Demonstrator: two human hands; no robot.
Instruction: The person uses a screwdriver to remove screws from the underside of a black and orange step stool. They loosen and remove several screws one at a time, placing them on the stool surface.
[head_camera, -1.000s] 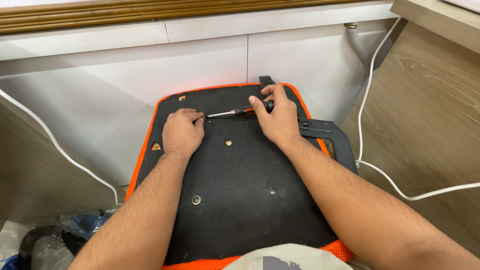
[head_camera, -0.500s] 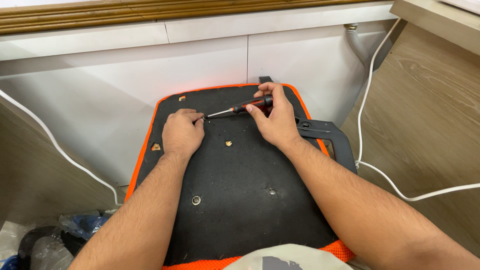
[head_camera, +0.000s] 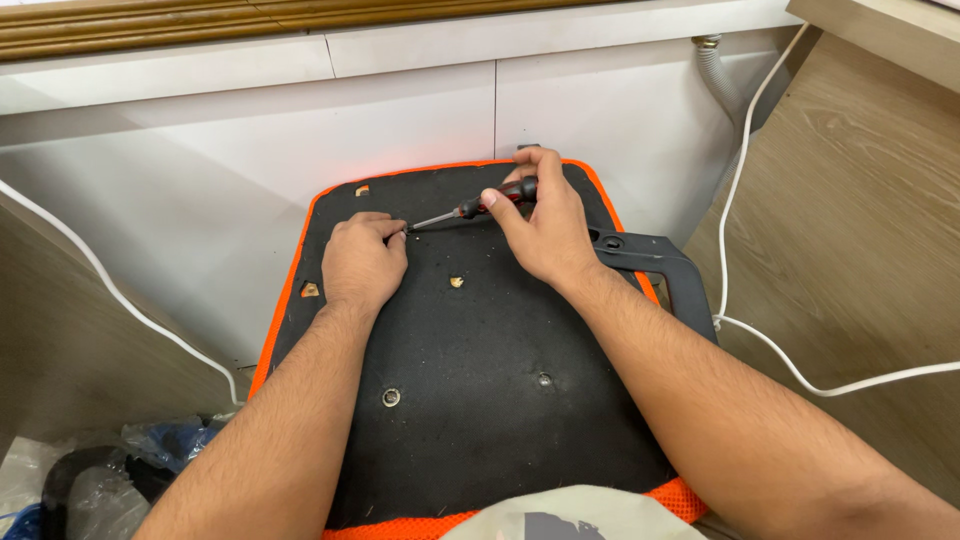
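An upturned chair seat (head_camera: 480, 440), black underneath with an orange rim, lies in front of me. My right hand (head_camera: 545, 225) grips a screwdriver (head_camera: 480, 205) with a red and black handle, its shaft slanting down-left. The tip meets the fingertips of my left hand (head_camera: 360, 262), which rests curled on the seat and pinches something small that I cannot make out. Screw holes (head_camera: 456, 282) and metal inserts (head_camera: 391, 397) dot the black surface.
A black armrest bracket (head_camera: 660, 265) sticks out at the seat's right. A white cable (head_camera: 760, 340) runs over the wooden floor on the right, another (head_camera: 100, 280) on the left. White cabinet panels (head_camera: 400, 110) stand behind. Plastic bags (head_camera: 120, 465) lie at the lower left.
My right hand has turned and shifted slightly up-left on the screwdriver handle, tilting it more steeply. My left hand stays in place at the tip.
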